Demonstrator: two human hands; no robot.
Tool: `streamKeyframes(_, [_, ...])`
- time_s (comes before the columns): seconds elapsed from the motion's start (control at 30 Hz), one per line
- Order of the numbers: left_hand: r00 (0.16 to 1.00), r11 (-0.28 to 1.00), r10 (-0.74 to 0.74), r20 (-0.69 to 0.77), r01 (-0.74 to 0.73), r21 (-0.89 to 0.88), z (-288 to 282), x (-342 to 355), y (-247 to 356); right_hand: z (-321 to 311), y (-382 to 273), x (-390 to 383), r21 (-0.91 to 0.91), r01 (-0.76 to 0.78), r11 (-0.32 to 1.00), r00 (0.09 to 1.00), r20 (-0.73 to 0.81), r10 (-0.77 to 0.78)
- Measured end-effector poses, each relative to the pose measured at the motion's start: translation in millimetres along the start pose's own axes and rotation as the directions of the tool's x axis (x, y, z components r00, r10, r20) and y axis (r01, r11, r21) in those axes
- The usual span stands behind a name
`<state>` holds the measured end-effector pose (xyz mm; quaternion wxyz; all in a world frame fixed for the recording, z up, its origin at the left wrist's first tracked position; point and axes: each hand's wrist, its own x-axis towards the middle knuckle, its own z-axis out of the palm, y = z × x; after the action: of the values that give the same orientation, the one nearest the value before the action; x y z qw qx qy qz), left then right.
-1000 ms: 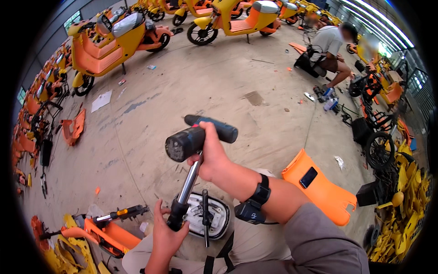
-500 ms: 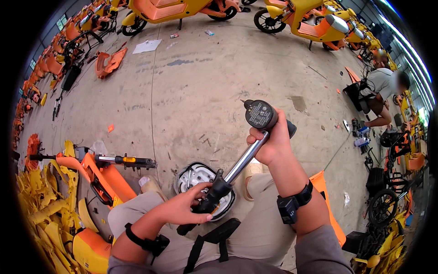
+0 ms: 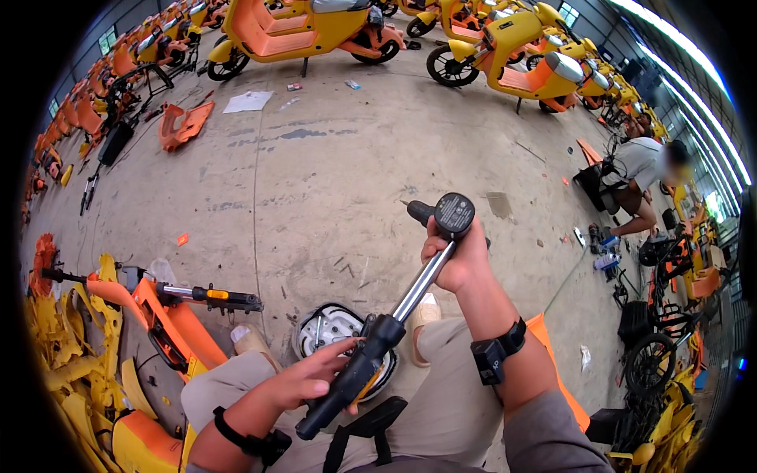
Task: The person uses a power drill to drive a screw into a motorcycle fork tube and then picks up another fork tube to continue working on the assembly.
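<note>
Left fingers [image 3: 327, 354] have spread wide by the fork leg [image 3: 384, 334]. Right fingers [image 3: 431, 251], holding the cordless drill [image 3: 453, 214] and one-o'clock end, likely steady it.

Your right hand [image 3: 465, 256] has the drill [image 3: 454, 214] in it, and the top end of the tube [image 3: 386, 333] is at that same hand. The tube slopes down toward you, to your left hand [image 3: 309, 381], and passes over a shell [image 3: 325, 323]. The shell sits on the floor [image 3: 363, 165] between your shoes [image 3: 426, 319]. To your left is a second tube [image 3: 193, 294], and farther left is a heap of panels [image 3: 75, 377]. A big panel [image 3: 574, 404] lies behind your right arm. Farther right is a wheel [image 3: 651, 364], with a person [image 3: 640, 162] beyond it. Far in front of you stand scooters [image 3: 296, 33], with some paper [image 3: 247, 102] on the floor before them.
</note>
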<state>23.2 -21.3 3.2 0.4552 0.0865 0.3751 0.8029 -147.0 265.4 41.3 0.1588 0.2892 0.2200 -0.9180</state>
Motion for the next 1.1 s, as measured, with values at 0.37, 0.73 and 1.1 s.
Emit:
streamKeyframes(0.37, [0.978,0.824,0.167,-0.128,-0.210,-0.526,0,-7,18,1,-10,20,0.075,0.182,0.980,0.981,-0.087,-0.175])
streamKeyframes(0.73, [0.572,0.522,0.497,-0.652,-0.798,-0.301,7,-5,27,-6,-12,24,0.038,0.165,0.986,0.978,-0.137,-0.159])
streamKeyframes(1.1, [0.276,0.269,0.474,-0.836,-0.950,-0.161,-14,-8,56,-2,-4,32,0.023,0.309,0.951,0.937,-0.181,-0.300])
